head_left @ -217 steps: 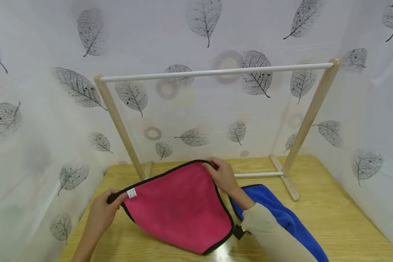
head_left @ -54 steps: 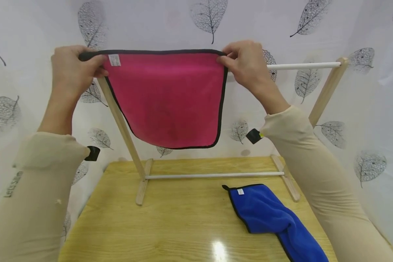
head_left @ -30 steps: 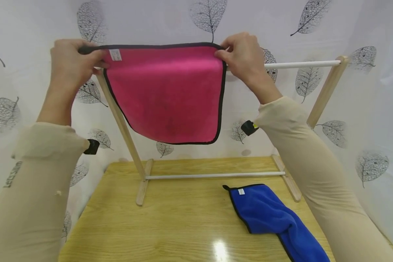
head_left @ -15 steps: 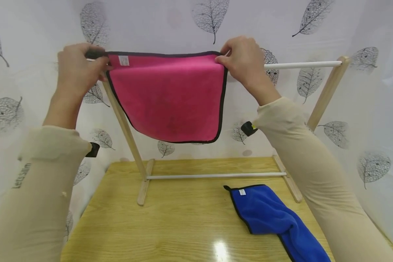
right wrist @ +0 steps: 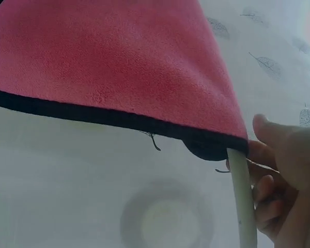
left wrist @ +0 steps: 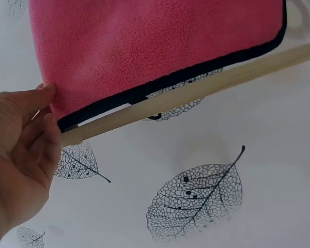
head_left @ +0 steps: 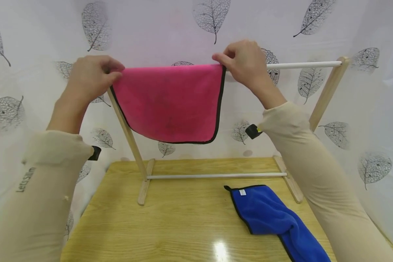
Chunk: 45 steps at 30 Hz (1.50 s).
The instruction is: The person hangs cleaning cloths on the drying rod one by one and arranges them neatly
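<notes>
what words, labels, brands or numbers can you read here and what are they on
"Lets Slim": dark lettering on the left sleeve, slightly blurred.
White tag on the blue cloth: too small to read.
No readable numbers or signs.

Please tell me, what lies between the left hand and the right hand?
The pink cloth, draped over the upper bar, lies between the left hand and the right hand; the head view shows it.
</notes>
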Motion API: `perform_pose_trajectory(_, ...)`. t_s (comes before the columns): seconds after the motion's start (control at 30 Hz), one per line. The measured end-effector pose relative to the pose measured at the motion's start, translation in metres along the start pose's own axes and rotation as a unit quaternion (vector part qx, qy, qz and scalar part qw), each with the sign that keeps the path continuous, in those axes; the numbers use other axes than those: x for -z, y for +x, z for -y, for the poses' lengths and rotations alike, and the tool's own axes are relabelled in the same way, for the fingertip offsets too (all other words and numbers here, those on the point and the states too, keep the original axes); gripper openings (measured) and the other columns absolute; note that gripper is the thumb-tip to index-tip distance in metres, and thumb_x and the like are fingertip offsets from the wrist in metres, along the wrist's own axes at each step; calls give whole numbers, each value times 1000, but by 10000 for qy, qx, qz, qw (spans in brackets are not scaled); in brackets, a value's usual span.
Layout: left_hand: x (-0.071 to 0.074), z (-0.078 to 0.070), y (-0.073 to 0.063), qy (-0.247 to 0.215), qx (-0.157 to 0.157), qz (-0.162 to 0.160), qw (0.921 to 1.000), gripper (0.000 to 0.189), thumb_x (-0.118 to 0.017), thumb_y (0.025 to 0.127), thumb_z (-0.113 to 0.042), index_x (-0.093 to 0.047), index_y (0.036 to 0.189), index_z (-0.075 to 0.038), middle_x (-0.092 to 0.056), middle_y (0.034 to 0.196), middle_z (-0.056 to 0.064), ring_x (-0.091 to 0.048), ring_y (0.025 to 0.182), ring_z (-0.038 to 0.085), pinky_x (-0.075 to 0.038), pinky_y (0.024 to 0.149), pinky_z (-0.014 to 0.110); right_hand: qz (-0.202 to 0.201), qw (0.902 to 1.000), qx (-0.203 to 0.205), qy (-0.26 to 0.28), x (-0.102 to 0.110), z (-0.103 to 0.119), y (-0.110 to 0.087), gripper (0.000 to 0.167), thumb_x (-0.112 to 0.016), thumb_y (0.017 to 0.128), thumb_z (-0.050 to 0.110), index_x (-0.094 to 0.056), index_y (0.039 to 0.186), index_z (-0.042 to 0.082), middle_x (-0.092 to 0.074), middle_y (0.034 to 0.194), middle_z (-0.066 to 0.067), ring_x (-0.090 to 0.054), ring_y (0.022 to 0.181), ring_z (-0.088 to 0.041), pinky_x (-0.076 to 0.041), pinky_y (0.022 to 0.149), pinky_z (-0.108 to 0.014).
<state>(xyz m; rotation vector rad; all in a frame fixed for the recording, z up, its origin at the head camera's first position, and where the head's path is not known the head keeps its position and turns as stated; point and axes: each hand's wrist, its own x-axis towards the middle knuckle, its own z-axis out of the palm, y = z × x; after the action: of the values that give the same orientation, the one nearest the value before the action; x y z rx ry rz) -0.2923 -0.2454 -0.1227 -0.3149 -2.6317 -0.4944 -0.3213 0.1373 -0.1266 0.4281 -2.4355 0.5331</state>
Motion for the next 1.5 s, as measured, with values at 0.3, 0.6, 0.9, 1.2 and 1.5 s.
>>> perform_pose_trajectory(0.3, -1, -1, -1, 77, -151, -38, 9998, 37, -53, 106, -20, -67, 137, -5, -63, 137, 21, -51, 134, 45, -37, 113, 58, 1129, 9925, 419, -191, 12, 0, -2, 38, -67, 100, 43, -79, 119, 12, -72, 125, -6, -61, 116, -26, -47, 88, -43)
perform_pose_trajectory(0.6, -1, -3, -1, 202, -76, 173, 9996, 37, -50, 107, -16, -63, 141, -7, -58, 143, 22, -47, 137, 46, -38, 113, 57, 1236, 9875, 674, -704, 9, 6, -6, 40, -49, 110, 36, -72, 132, 12, -62, 125, -12, -58, 108, -30, -46, 85, -47)
perform_pose_trajectory(0.9, 0, -2, 3, 410, -273, 324, 9983, 42, -41, 108, -18, -63, 142, -8, -58, 143, 22, -49, 131, 47, -38, 110, 61, 842, 9928, 788, -338, 8, 3, -7, 29, -58, 107, 30, -76, 118, 9, -70, 118, -8, -60, 106, -30, -47, 92, -47)
perform_pose_trajectory(1.2, -1, 5, 3, -275, -400, 871, 9950, 47, -44, 105, -17, -54, 147, 0, -50, 148, 26, -44, 130, 42, -34, 110, 59, 1123, 9860, 1127, -502, 8, -1, -10, 35, -64, 104, 35, -76, 126, 10, -62, 118, -10, -56, 102, -28, -42, 83, -45)
perform_pose_trajectory(1.5, -3, 8, 3, -314, -304, 775, 9960, 45, -49, 106, -13, -52, 149, 1, -46, 140, 28, -42, 125, 43, -35, 105, 60, 964, 9899, 1031, -103, 7, -3, -9, 27, -64, 105, 28, -67, 121, 7, -70, 112, -7, -56, 98, -27, -42, 90, -43)
